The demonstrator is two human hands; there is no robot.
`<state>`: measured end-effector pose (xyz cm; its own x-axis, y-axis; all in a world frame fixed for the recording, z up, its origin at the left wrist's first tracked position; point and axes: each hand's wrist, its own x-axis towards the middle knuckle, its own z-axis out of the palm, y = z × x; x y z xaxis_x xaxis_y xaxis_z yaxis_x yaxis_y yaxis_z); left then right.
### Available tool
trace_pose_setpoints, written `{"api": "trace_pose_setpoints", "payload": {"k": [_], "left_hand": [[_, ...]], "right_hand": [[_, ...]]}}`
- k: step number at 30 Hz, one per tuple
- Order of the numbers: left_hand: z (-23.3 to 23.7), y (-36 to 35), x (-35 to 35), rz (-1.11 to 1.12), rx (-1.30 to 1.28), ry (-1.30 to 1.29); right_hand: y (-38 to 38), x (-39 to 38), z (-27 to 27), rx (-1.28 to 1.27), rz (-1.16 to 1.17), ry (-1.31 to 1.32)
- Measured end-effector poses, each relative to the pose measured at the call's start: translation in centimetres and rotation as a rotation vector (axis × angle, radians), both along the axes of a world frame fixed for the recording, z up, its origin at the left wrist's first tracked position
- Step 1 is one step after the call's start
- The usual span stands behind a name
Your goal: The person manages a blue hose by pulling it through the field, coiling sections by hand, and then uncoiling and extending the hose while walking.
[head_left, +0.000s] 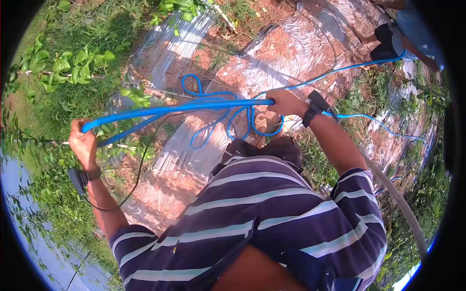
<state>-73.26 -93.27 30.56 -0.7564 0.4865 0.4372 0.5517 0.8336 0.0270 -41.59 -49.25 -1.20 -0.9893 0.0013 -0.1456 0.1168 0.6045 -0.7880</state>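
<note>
A blue hose (179, 107) stretches between my two hands in front of my body. At the left, my left hand (83, 140) is closed around one part of it, and another length hangs just below that grip. My right hand (287, 102) is closed on the hose's other side, near the middle of the view. Loose loops of the same hose (208, 136) lie on the ground by my feet. Each wrist wears a strap with a dark device, and a thin black cable runs from the left one.
Another person (395, 39) stands at the upper right, beside a blue hose line (335, 72) running across the ground. Plastic sheeting (174, 150) covers the soil. Leafy plants (73, 68) grow at the left. A grey pole (400, 203) slants at the right.
</note>
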Motion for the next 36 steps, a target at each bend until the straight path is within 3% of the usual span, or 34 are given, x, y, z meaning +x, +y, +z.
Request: {"api": "trace_pose_setpoints", "payload": {"k": [2, 4, 6, 7, 10, 12, 15, 18, 20, 22, 23, 24, 26, 30, 31, 32, 33, 35, 36], "left_hand": [[1.4, -6.5, -1.7, 0.133, -0.043, 0.138], [2.7, -13.9, -3.1, 0.328, -0.176, 0.214], [3.0, -19.5, -2.1, 0.501, -0.267, 0.200], [2.6, -21.2, -1.1, 0.569, -0.276, 0.190], [-0.3, -24.3, 2.2, 0.927, -0.396, -0.090], [-3.7, -28.1, 4.9, 0.954, -0.361, -0.052], [-5.1, -31.5, 8.9, 1.163, -0.260, -0.434], [-8.2, -35.7, 10.8, 1.022, -0.421, -0.469], [-7.5, -25.6, 12.4, 0.788, -0.198, -0.297], [-8.0, -14.3, 13.4, 0.360, 0.256, -0.462], [-5.7, -5.3, 15.9, 0.179, 0.133, -0.492], [-5.1, 1.1, 18.0, 0.039, 0.173, -0.611], [-5.6, 9.9, 21.7, -0.335, 0.122, -0.634], [-10.8, 16.1, 23.5, -0.539, 0.128, -0.720], [-10.5, 16.5, 23.7, -0.451, 0.069, -0.695], [-10.3, 16.7, 23.5, -0.373, 0.008, -0.666], [-10.3, 16.7, 22.8, -0.444, 0.070, -0.551], [-9.5, 15.3, 20.9, -0.307, -0.040, -0.426], [-9.1, 13.6, 19.3, -0.235, 0.047, -0.450]], "right_hand": [[2.6, 7.9, -5.2, 0.159, -0.150, -0.328], [5.8, 16.5, -10.1, 0.400, -0.358, -0.399], [8.5, 20.2, -8.0, 0.390, -0.383, -0.651], [8.7, 20.6, -7.9, 0.378, -0.395, -0.607], [6.5, 16.2, -2.6, 0.324, -0.351, -0.497], [6.0, 12.7, -0.4, 0.225, -0.445, -0.423], [4.6, 7.2, 4.5, 0.182, -0.339, -0.360], [-0.6, 0.2, 12.3, 0.184, -0.183, -0.226], [-4.2, -2.8, 15.2, 0.187, -0.049, -0.075], [-7.7, -4.3, 17.7, 0.143, 0.102, -0.024], [-9.0, -4.9, 18.6, 0.123, 0.168, -0.027], [-10.0, -5.0, 19.3, 0.110, 0.222, 0.064], [-11.4, -3.9, 20.4, 0.093, 0.260, 0.142], [-9.6, -1.0, 20.5, -0.052, 0.241, 0.242], [-8.6, 0.1, 19.6, -0.079, 0.245, 0.243], [-7.9, 0.9, 17.7, -0.163, 0.186, 0.321], [-7.0, 2.0, 15.3, -0.139, 0.122, 0.303], [-4.5, 4.8, 9.5, -0.162, 0.042, 0.105], [-2.8, 7.4, 4.6, -0.025, -0.035, 0.017]]}}
